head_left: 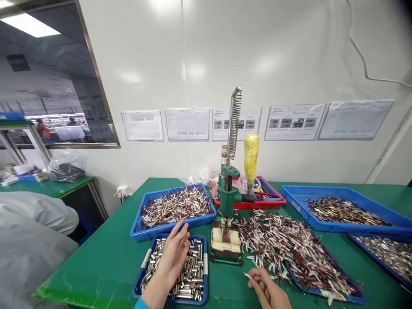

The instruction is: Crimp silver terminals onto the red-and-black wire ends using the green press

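Observation:
My left hand (174, 253) hovers over a blue tray (137, 286) of short shiny metal tubes (193, 274). Its fingers are loosely stretched and apart, with nothing visible in them. Low in the view, my right hand (268, 289) pinches a small slender whitish part (246, 275) between thumb and fingertips; its exact kind is too small to tell. Between and beyond the hands stands a green hand press (228, 201) with a yellow-wrapped lever handle (251, 159), a tall spring and a pale block at its base. Right of it lies a heap of small wired parts (283, 249).
Another blue tray (137, 234) of wired parts stands behind the tubes. A red tray (277, 205) sits behind the press. At the right are a blue tray with brass-coloured parts (341, 210) and one with silvery parts (389, 253). A person's grey sleeve (35, 219) is at the left.

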Demonstrator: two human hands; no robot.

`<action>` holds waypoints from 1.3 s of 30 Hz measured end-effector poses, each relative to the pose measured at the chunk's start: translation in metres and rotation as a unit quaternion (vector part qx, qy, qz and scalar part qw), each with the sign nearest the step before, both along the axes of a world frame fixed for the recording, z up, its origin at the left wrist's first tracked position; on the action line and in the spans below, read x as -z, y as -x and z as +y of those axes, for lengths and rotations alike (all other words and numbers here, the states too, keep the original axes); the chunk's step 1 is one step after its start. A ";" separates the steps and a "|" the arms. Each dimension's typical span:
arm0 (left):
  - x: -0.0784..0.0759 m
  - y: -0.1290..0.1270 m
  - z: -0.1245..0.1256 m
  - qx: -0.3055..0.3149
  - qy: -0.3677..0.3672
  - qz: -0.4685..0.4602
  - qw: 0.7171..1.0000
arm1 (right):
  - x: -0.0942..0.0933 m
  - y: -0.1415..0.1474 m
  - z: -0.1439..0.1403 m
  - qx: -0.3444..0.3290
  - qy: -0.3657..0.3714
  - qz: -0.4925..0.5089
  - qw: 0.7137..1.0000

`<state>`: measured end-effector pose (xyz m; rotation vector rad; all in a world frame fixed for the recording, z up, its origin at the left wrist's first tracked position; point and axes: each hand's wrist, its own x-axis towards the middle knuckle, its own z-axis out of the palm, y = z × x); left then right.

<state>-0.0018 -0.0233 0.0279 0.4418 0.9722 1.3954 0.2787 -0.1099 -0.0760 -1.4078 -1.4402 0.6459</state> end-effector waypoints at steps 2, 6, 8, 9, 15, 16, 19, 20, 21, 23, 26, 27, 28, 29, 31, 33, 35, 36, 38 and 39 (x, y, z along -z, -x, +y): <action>0.004 0.008 -0.002 0.016 -0.023 0.069 0.997 | -0.001 -0.004 -0.001 -0.030 0.023 -0.004 0.999; -0.003 0.014 -0.002 0.097 -0.143 0.346 0.922 | -0.006 -0.005 -0.005 -0.014 0.038 -0.028 0.999; -0.001 0.014 0.003 0.160 -0.207 0.491 0.831 | -0.008 -0.003 -0.006 0.006 0.035 -0.038 0.999; 0.003 0.013 0.006 0.185 -0.231 0.557 0.776 | -0.010 -0.001 -0.007 0.011 0.035 -0.042 0.998; 0.036 0.006 0.013 0.200 -0.244 0.715 0.624 | -0.014 0.001 -0.008 0.008 0.046 -0.053 0.998; 0.038 0.006 0.013 0.198 -0.240 0.720 0.620 | -0.013 0.001 -0.008 0.007 0.050 -0.056 0.997; 0.032 0.007 0.011 0.206 -0.235 0.724 0.615 | -0.011 0.000 -0.008 0.008 0.060 -0.064 0.996; 0.028 0.007 0.010 0.211 -0.235 0.721 0.617 | -0.010 0.000 -0.008 0.007 0.063 -0.063 0.996; 0.024 0.008 0.009 0.217 -0.234 0.718 0.619 | -0.009 0.000 -0.008 0.006 0.066 -0.062 0.996; 0.018 0.008 0.008 0.227 -0.231 0.711 0.624 | -0.009 -0.001 -0.008 0.002 0.067 -0.057 0.996; 0.014 0.006 0.009 0.243 -0.228 0.700 0.632 | -0.013 0.001 -0.007 0.011 0.042 -0.051 0.998; 0.014 0.005 0.009 0.248 -0.226 0.696 0.635 | -0.016 0.003 -0.006 0.026 0.027 -0.046 0.998; 0.014 0.004 0.010 0.253 -0.224 0.693 0.637 | -0.020 0.006 -0.002 0.044 0.009 -0.037 0.998; 0.015 0.004 0.011 0.257 -0.222 0.689 0.640 | -0.026 0.011 0.002 0.063 -0.010 -0.027 0.998; 0.016 0.003 0.013 0.266 -0.217 0.676 0.652 | -0.040 0.023 0.017 0.091 -0.043 -0.005 0.995; 0.015 0.004 0.013 0.266 -0.207 0.661 0.670 | -0.056 0.037 0.037 0.103 -0.069 0.006 0.992; 0.013 0.004 0.013 0.252 -0.196 0.648 0.691 | -0.069 0.052 0.057 0.124 -0.088 0.008 0.988; 0.011 0.004 0.013 0.242 -0.191 0.640 0.704 | -0.073 0.058 0.066 0.137 -0.094 0.006 0.986; 0.007 0.005 0.012 0.228 -0.185 0.609 0.737 | -0.074 0.068 0.079 0.164 -0.097 -0.004 0.982; 0.004 0.004 0.012 0.222 -0.181 0.588 0.757 | -0.071 0.071 0.084 0.175 -0.095 -0.021 0.980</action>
